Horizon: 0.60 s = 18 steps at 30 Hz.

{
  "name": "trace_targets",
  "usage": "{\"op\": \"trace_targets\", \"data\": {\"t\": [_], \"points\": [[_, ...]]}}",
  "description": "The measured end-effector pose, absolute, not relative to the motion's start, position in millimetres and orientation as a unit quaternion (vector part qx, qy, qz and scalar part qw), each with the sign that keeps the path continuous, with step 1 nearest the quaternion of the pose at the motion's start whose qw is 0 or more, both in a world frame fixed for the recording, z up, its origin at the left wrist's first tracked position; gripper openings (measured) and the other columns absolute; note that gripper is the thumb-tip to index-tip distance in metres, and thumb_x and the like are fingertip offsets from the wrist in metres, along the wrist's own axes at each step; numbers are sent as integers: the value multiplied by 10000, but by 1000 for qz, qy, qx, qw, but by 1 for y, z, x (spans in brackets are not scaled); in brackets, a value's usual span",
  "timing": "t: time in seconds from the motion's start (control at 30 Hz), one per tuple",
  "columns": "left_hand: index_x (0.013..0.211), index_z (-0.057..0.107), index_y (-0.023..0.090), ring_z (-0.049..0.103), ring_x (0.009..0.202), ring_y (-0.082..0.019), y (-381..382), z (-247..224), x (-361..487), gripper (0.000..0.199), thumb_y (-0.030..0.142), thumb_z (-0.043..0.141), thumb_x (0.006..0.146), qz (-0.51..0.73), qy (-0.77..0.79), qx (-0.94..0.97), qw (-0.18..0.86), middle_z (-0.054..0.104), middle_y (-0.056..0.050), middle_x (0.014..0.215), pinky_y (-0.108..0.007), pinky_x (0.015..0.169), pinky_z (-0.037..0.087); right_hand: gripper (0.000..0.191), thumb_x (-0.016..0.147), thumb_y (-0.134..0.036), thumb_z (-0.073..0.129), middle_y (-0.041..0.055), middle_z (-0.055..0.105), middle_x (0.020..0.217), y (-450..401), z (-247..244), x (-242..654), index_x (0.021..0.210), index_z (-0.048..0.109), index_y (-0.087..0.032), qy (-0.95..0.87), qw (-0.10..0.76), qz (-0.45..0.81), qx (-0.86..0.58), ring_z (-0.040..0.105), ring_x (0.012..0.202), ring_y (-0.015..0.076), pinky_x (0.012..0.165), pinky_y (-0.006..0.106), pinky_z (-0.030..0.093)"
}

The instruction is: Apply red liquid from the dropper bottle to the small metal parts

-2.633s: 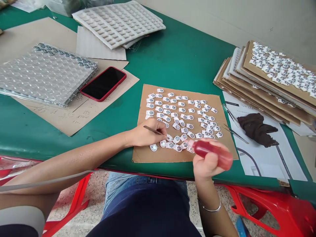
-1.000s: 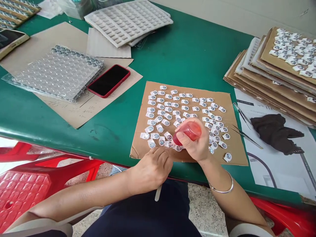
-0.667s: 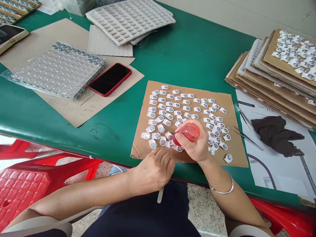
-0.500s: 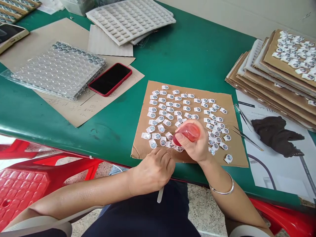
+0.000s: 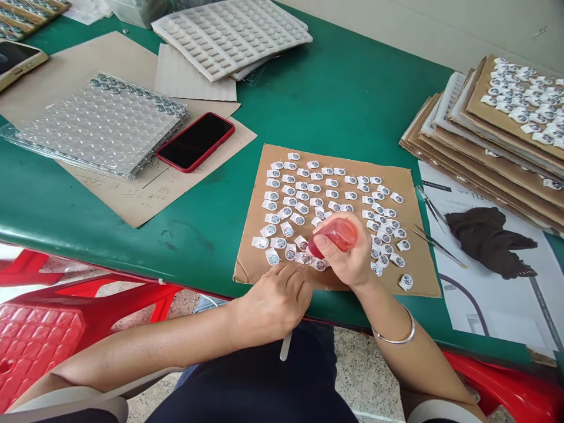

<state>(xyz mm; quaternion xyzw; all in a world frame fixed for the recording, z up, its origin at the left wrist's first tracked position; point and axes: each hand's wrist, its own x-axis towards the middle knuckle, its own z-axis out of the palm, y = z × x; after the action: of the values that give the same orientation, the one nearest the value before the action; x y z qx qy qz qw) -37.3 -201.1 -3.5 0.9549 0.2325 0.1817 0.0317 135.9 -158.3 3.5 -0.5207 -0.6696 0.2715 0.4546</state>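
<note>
My right hand (image 5: 352,258) is wrapped round a small translucent red squeeze bottle (image 5: 337,234), tilted with its lower end toward my left hand. Close beside it, my left hand (image 5: 275,299) is closed with the fingers pressed together. A thin, flat, pale tool with a rounded end (image 5: 286,348) sticks out below that hand; its other end is hidden. Both hands are over the near edge of a brown cardboard sheet (image 5: 251,252). On this sheet lie many small round printed pieces on white tabs (image 5: 286,229), in loose rows. The bottle's tip cannot be made out clearly.
Two metal tweezers (image 5: 440,247) and a dark crumpled cloth (image 5: 489,238) lie on printed paper at right. Behind them is a stack of cardboard sheets (image 5: 440,138). A red-cased phone (image 5: 196,143), clear plastic trays (image 5: 106,129) and white moulded trays (image 5: 233,35) lie left.
The view has shifted very slightly. My hands keep nearly the same place, with the red bottle and the pale tool still held.
</note>
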Motion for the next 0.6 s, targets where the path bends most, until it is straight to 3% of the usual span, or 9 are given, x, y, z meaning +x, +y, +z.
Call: {"op": "trace_targets", "data": {"t": [0.6], "points": [[713,494,114,593,869,-259,-201,-5,-38,171,16,386,803,182,234,954,49,604,-140,787,-373,675,515,218,731,-368,664,4,637,701,-157,2,135,804,558,-192,-664,459,277,-522,600,629,137,602,302,488]]}}
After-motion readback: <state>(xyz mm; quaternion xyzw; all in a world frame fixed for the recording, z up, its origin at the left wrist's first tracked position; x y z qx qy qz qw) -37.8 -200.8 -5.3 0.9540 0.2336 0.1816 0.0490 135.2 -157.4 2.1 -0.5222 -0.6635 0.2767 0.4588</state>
